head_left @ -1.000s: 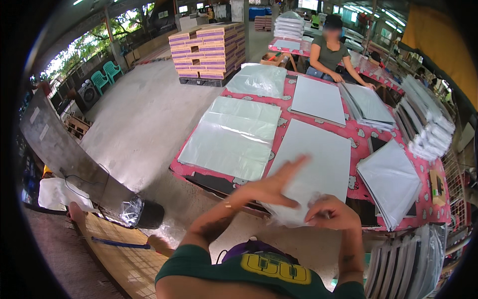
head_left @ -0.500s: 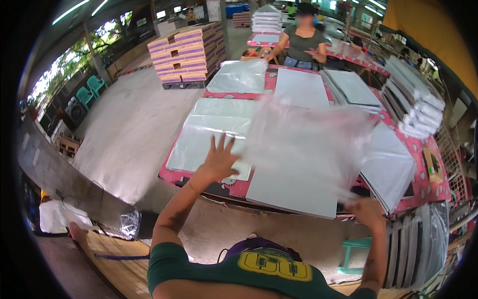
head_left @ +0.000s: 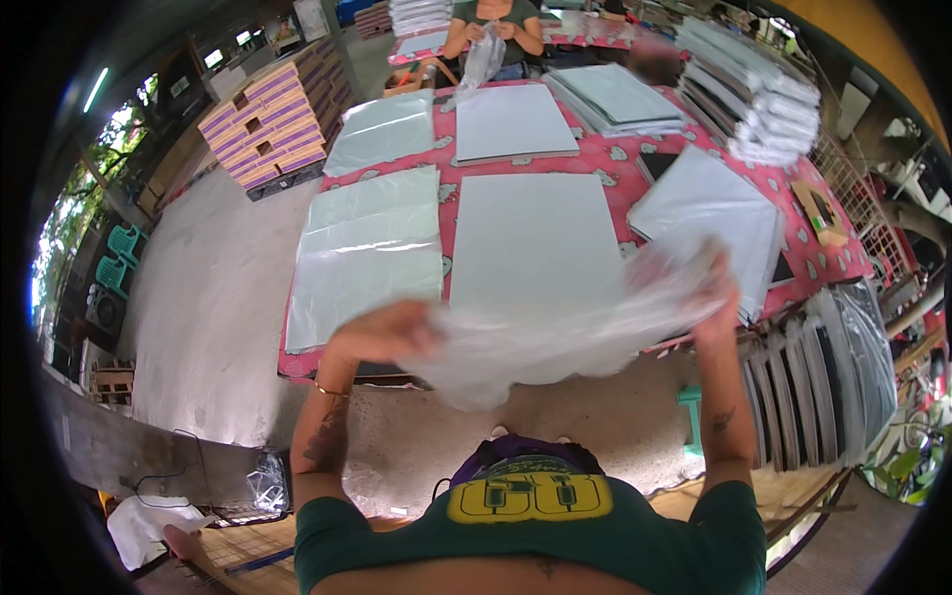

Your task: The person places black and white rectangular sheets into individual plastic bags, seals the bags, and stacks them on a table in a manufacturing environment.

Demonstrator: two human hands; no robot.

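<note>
A clear plastic bag (head_left: 535,352), blurred by motion, stretches in the air between my two hands at the table's near edge. My left hand (head_left: 392,330) is closed on its left end. My right hand (head_left: 716,293) grips the right end, where the plastic is bunched up. Just beyond the bag lies a stack of pale grey-white sheets (head_left: 535,233), its near edge hidden by the plastic. To the left rests a pile of clear plastic bags (head_left: 367,253). Bagged sheets (head_left: 709,213) lie askew on the right.
The table has a pink patterned cover (head_left: 620,164). Across it a person (head_left: 496,35) holds another plastic bag (head_left: 483,59). More sheets (head_left: 516,121) lie at the far side. Bundled stacks (head_left: 759,99) rise at the far right. Striped cartons (head_left: 273,119) stand on a pallet beyond the left side.
The bag has come down toward me from over the sheets. My left hand, spread over the left pile before, now holds its other end. The person opposite has raised a bag in both hands.
</note>
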